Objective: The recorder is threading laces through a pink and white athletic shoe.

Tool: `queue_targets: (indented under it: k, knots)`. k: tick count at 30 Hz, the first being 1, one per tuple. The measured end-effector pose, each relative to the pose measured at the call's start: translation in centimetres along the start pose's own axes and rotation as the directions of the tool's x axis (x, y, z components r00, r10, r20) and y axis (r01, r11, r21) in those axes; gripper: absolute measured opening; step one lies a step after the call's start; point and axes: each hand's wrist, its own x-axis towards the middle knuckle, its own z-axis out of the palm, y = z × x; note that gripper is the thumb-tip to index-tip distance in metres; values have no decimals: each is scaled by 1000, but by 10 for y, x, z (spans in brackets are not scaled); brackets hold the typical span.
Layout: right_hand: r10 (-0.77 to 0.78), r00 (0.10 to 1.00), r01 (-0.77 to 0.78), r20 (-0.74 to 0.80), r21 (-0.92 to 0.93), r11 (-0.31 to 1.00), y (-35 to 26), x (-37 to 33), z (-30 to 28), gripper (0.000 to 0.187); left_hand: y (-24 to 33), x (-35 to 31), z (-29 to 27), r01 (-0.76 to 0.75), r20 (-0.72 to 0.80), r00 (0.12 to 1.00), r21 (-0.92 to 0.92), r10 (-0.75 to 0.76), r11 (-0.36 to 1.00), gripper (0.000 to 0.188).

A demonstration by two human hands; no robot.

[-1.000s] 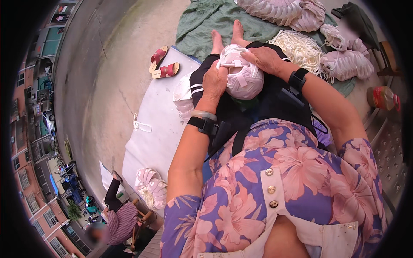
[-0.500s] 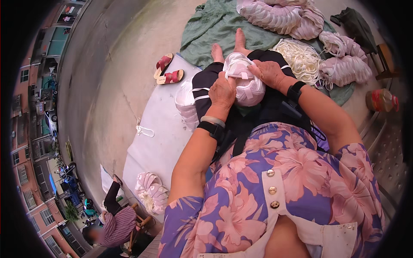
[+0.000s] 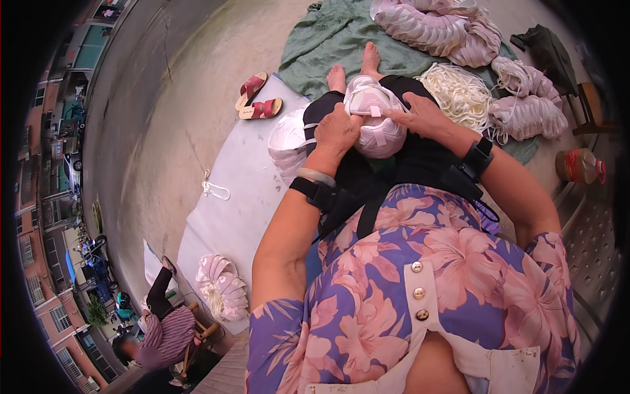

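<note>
A pale pink and white shoe upper [image 3: 384, 139] rests in my lap between my thighs, its rounded end toward my body. My left hand [image 3: 337, 131] is closed on its left edge, fingertips partly hidden at the opening. From the right, my right hand [image 3: 425, 118] reaches to it. One outstretched digit touches the upper near a small pink tab, while another stands apart from it. A further white upper or stack of uppers [image 3: 287, 141] lies against my left thigh. Beyond my right knee is a heap of cream laces [image 3: 456, 92].
Stacked pink-white uppers [image 3: 436, 27] lie on a green cloth [image 3: 318, 49] ahead. Red sandals [image 3: 261, 108] and another bundle [image 3: 222, 287] are on the left, by a white sheet [image 3: 230, 197] holding a lace loop. A jar [image 3: 581, 166] stands right. A seated person [image 3: 164, 335] is lower left.
My right hand has loosened and shifted right, its fingers spreading from the upper's edge. My left hand stays gripping the upper. The view has shifted slightly.
</note>
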Motion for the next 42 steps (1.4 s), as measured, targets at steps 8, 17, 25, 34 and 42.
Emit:
queue_targets:
  k: [8, 17, 25, 34, 42]
  knots:
    - [29, 998, -36, 63, 104, 994, -4, 13, 8, 50, -9, -2, 3, -78, -100, 991, 49, 83, 996, 32]
    - [-278, 945, 249, -172, -170, 953, 23, -19, 42, 29, -13, -36, 23, -231, -168, 959, 0, 227, 973, 23]
    - [-278, 959, 274, -61, -74, 959, 45, -14, 43, 31, -20, -19, 6, -195, 95, 968, -305, 234, 932, 42]
    - [-313, 950, 300, -15, -248, 921, 49, -31, 55, 59, -7, -29, -3, -197, 192, 950, -235, 244, 952, 58]
    - [-296, 954, 287, -36, -156, 945, 34, -34, 34, 43, -5, -25, -18, -70, 206, 972, -219, 116, 973, 47]
